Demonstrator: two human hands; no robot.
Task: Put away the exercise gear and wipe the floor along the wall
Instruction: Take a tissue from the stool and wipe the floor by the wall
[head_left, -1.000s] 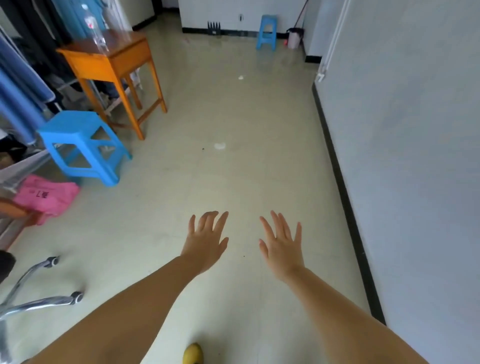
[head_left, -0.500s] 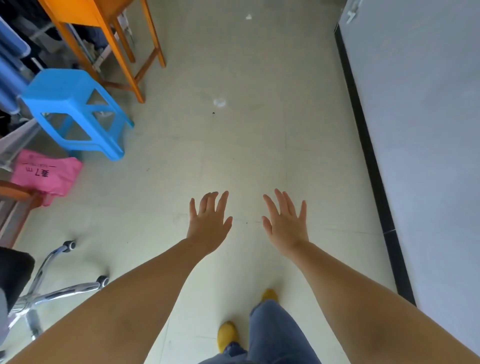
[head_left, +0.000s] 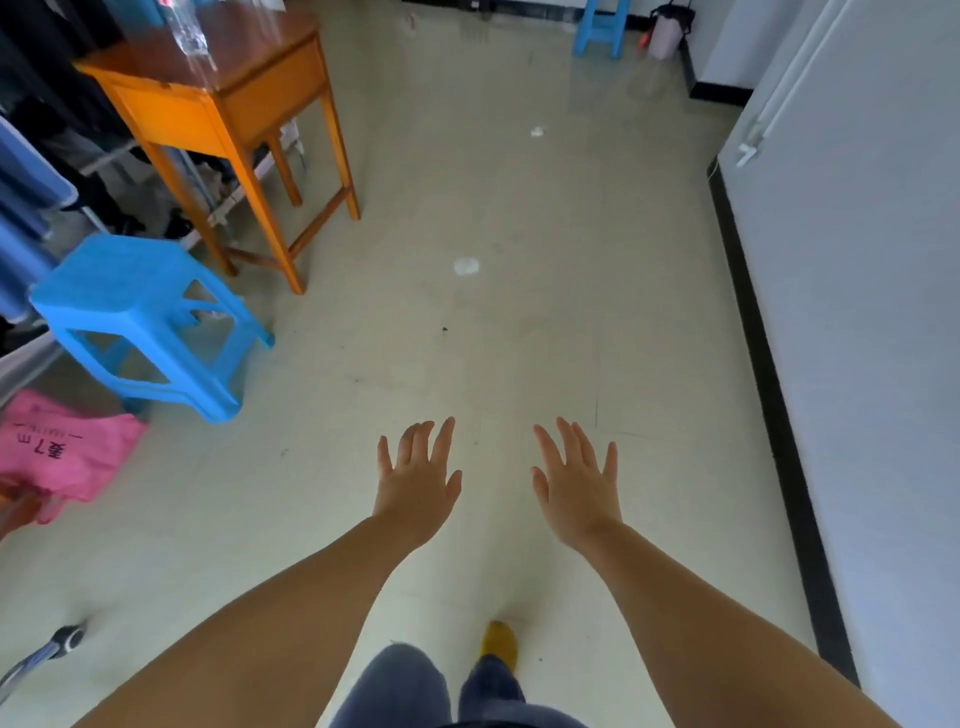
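**Two Empty Hands Over the Floor**

The person is holding the left hand (head_left: 418, 480) and the right hand (head_left: 576, 483) out in front, side by side but not touching. Both are flat, palms down, fingers spread apart, gripping nothing. It looks like they are getting ready to start. No exercise gear or wiping cloth is showing. The floor (head_left: 519, 338) is running along the wall (head_left: 857, 312) on the right, with a white spot (head_left: 466, 266) lying ahead.

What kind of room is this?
Probably a plain room in a home or dorm. There is an orange wooden table, blue plastic stools and dark clothes hanging along the left side, with a bare tiled floor.
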